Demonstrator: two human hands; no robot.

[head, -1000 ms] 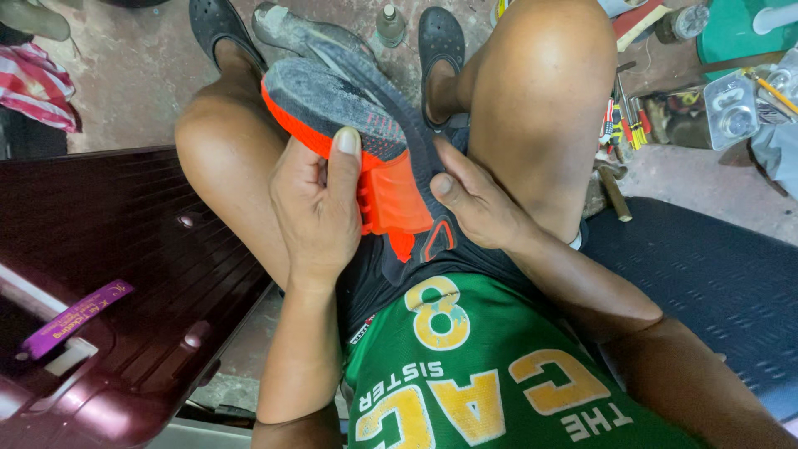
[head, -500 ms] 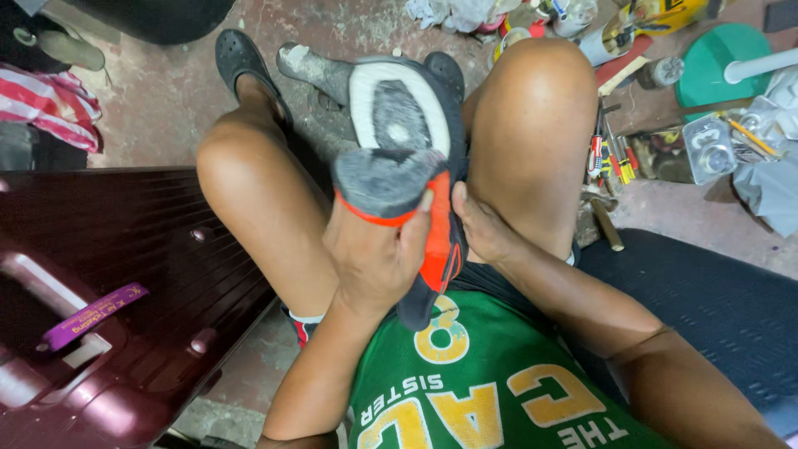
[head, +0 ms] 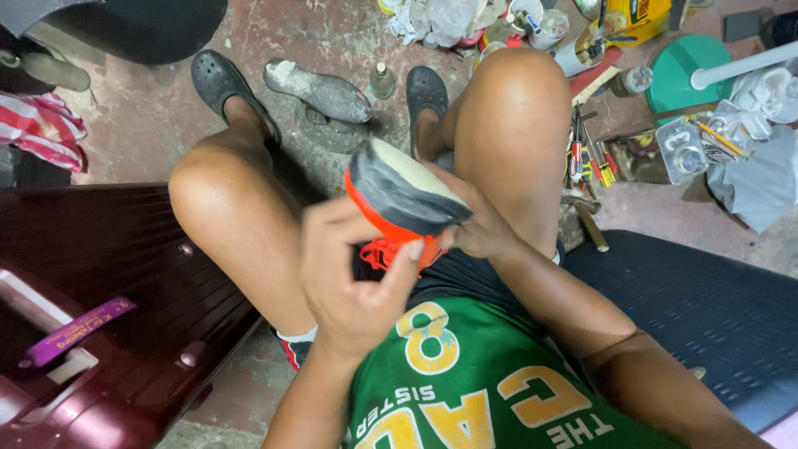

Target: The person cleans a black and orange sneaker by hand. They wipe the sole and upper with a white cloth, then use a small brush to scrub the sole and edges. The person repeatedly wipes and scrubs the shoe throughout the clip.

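I hold an orange and dark grey sports shoe [head: 401, 198] between my knees, its worn pale sole turned up toward me. My left hand [head: 353, 274] grips the near side of the shoe from below, fingers curled around the orange upper and laces. On the far right side of the shoe, against my right thigh, my right hand [head: 480, 229] is closed on it. The shoe blurs with motion.
A dark red hard suitcase [head: 100, 283] with a purple tag lies at my left. An iron shoe last [head: 320, 91] and a small bottle [head: 381, 81] stand on the concrete floor ahead. Tools, tins and clutter [head: 632, 125] crowd the right. A dark mat [head: 706, 299] lies at right.
The shoe has been turned in both hands, from side-on, to sole facing up, to toe end toward me. My left hand shifted lower on it.
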